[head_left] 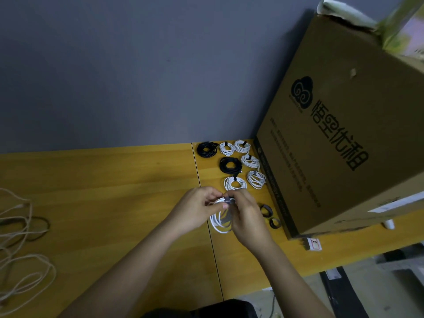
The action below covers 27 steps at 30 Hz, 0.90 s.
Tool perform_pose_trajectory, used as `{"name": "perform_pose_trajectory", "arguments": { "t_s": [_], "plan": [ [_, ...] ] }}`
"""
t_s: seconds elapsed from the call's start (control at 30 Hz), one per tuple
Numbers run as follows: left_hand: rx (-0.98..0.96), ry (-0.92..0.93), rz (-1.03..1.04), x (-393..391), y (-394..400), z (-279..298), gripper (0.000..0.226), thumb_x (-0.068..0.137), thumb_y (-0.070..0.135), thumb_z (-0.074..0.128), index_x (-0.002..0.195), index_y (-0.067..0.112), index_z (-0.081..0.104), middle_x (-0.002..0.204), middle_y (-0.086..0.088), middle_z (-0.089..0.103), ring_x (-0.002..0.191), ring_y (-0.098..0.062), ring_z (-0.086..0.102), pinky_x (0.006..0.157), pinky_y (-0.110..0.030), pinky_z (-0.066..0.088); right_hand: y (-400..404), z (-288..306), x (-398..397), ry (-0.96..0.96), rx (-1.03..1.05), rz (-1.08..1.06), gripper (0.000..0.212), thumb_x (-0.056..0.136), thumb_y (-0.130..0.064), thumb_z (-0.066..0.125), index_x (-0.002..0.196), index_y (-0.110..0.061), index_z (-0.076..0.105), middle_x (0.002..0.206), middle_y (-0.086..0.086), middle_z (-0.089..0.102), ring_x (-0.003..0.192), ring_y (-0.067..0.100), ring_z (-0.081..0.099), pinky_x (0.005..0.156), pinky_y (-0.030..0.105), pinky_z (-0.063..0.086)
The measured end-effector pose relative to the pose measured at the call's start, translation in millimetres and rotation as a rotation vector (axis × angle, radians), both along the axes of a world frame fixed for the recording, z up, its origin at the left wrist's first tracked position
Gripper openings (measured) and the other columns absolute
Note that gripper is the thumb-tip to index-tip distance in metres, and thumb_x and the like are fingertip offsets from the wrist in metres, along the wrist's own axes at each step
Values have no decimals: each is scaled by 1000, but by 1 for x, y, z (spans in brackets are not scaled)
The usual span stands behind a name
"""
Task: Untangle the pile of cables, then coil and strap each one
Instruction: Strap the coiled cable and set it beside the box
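Note:
A coiled white cable [219, 222] hangs between both hands above the wooden table [114, 180]. My left hand [197, 208] pinches the top of the coil. My right hand [245, 214] pinches a grey strap [227, 200] wrapped at the coil's top. Behind the hands lie several strapped coils, white ones [235, 182] and black ones [230, 165]. A loose pile of tangled cables [20, 244] lies at the left edge of the table.
A large cardboard box [339, 138] stands on the table at the right, close to the coils. Two rolled dark straps [266, 210] lie beside the box. A grey wall rises behind the table. The floor shows at the lower right.

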<state>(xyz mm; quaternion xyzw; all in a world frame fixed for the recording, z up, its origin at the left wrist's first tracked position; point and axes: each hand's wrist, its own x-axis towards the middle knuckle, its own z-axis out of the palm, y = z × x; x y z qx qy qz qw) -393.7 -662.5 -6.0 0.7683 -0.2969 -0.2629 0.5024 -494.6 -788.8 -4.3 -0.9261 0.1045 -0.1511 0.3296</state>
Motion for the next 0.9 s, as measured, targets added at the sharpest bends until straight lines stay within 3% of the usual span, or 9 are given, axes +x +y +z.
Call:
{"name": "perform_pose_trajectory", "arguments": {
  "t_s": [0.1,0.2,0.37,0.5,0.6,0.67,0.73,0.8,0.9],
  "plan": [
    [-11,31,5,1,-6,-1,2,85,25,71,86,27,70,89,4,74,85,-8,69,81,-32,52,-4,-4,2,-18,-77,-21,24,87,6,56,109,-3,62,102,8,58,97,24,52,77,17,35],
    [18,62,-4,4,-13,-5,14,87,29,68,85,15,72,89,-12,72,83,-25,67,74,-35,46,-9,-7,3,-33,-151,-32,30,81,10,59,109,-2,64,102,11,60,97,29,56,78,20,35],
    [-30,224,-30,7,-18,-14,13,88,24,67,78,18,73,89,-11,73,81,-12,64,79,-31,44,-16,-14,5,-111,-262,61,33,76,6,59,107,0,67,97,13,65,89,30,60,80,23,40],
    [-37,253,12,11,-23,-31,18,92,18,63,76,11,70,87,-27,68,78,-18,55,75,-31,37,-26,-30,10,-29,68,43,32,95,-5,55,126,-8,60,113,4,64,107,15,55,90,12,37],
    [-45,249,67,14,-37,-43,21,93,15,61,72,17,66,76,-14,65,74,-17,55,70,-30,38,-34,-43,6,117,464,15,37,101,-25,41,137,-25,49,127,-20,56,120,-5,49,94,9,38],
    [-38,249,101,17,-50,-50,20,93,16,60,75,14,67,74,-6,64,70,-14,55,66,-28,38,-42,-53,3,157,706,-44,33,100,-36,37,130,-36,51,113,-29,62,111,-6,56,88,17,49],
    [-12,223,86,18,-65,-57,19,93,19,60,78,9,66,73,-8,60,68,-15,54,63,-28,37,-53,-61,3,147,765,-132,28,101,-33,38,116,-32,61,91,-16,67,92,5,64,78,29,56],
    [-13,232,76,18,-77,-65,19,93,21,61,75,15,65,70,-4,59,65,-13,53,62,-29,37,-65,-67,8,145,783,-209,25,102,-24,40,104,-26,65,75,-9,61,74,8,60,68,29,55],
    [-34,283,118,26,-95,-76,15,92,24,63,77,26,64,62,13,56,58,-1,51,59,-23,38,-86,-78,24,179,710,-276,24,102,-22,43,92,-24,65,68,-6,56,63,6,52,61,31,45]
  ]
}}
